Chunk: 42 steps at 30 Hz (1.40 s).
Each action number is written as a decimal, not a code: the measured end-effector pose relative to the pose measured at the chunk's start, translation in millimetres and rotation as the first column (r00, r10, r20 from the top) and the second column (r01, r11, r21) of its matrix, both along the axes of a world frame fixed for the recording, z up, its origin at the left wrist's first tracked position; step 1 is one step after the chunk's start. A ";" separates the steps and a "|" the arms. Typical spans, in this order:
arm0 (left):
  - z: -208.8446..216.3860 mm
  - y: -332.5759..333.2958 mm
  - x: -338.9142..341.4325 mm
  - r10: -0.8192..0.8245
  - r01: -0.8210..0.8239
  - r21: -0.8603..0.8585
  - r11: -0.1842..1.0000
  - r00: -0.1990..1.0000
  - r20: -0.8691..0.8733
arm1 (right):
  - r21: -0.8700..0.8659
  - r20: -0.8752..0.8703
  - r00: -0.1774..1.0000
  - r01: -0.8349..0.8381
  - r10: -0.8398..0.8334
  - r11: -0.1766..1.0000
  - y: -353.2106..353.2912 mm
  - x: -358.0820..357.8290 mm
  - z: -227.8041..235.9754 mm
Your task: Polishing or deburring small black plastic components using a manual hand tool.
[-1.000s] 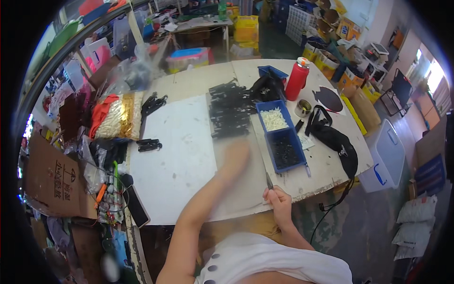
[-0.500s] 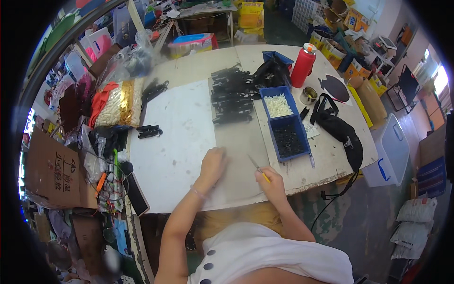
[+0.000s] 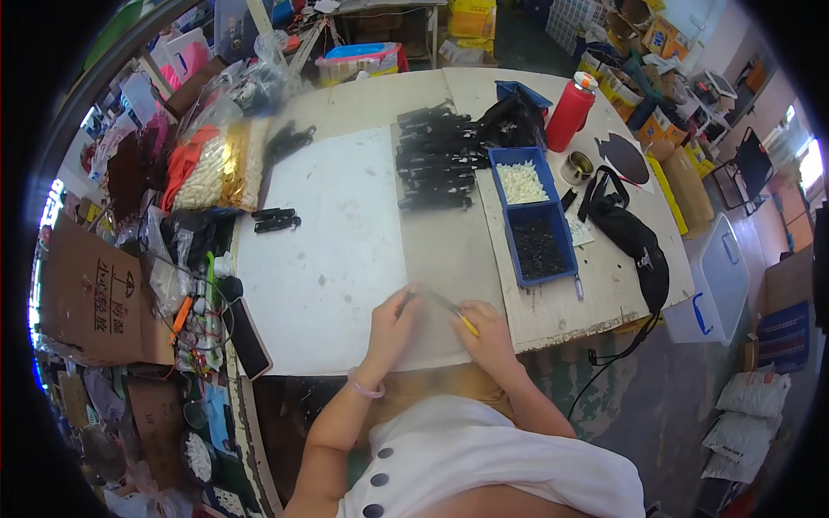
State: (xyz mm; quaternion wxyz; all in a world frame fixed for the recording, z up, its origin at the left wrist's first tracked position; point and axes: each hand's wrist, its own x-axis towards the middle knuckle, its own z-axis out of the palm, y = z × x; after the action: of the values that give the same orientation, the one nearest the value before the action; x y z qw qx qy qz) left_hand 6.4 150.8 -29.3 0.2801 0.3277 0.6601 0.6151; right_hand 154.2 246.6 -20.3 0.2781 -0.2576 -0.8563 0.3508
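My right hand (image 3: pixel 489 340) is closed around a slim pointed metal tool with a yellow handle (image 3: pixel 468 325). The tool's tip points left, toward my left hand (image 3: pixel 389 335). The fingers of that hand are pinched together near the front of the table, around something small and dark that I cannot make out. Under both hands lies the pale work surface (image 3: pixel 445 259), beside a white sheet (image 3: pixel 324 276). Beyond them, several slim black parts (image 3: pixel 436 160) lie in stacked rows. Two more black parts (image 3: pixel 277 220) rest at the sheet's left edge.
At the right stand a blue bin (image 3: pixel 494 164) of white pieces and a blue bin (image 3: pixel 516 274) of small black pieces. Farther back are a red flask (image 3: pixel 570 114) and a metal cup (image 3: pixel 577 167). A black bag (image 3: pixel 626 231), a phone (image 3: pixel 250 341) and a cardboard box (image 3: pixel 95 293) flank the table.
Both hands have come nearer each other, and the tool's tip now reaches close to my left fingers. The view has shifted slightly.
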 end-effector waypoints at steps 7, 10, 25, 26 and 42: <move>26.4 -11.9 10.2 -0.024 -0.006 -0.193 0.981 0.988 -0.154 | 0.071 -0.020 0.998 -0.056 0.058 0.996 -9.7 -0.3 16.5; 23.1 -14.5 10.4 0.102 -0.138 -0.046 0.989 0.887 -0.451 | 0.016 -0.021 0.999 -0.049 0.049 0.999 -12.0 0.2 19.5; 54.3 -70.2 4.8 -0.268 0.412 -0.221 0.884 0.834 0.483 | 0.128 -0.029 0.921 -0.382 0.388 0.915 -18.1 11.3 17.6; 60.4 -78.8 4.8 -0.310 0.466 -0.189 0.864 0.789 0.530 | -0.037 0.047 0.908 -0.414 0.415 0.910 -22.1 15.5 7.9; 52.7 -122.7 -65.2 -0.638 0.699 -0.279 0.659 0.715 0.284 | -0.318 -0.115 0.993 -0.075 0.040 0.945 -5.0 17.4 9.3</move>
State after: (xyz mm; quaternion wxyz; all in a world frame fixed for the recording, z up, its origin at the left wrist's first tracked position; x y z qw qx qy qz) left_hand -58.7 28.2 23.3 0.5954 0.4385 0.5701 0.3581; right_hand 171.6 241.6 -11.0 0.2676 -0.2552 -0.7787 0.5069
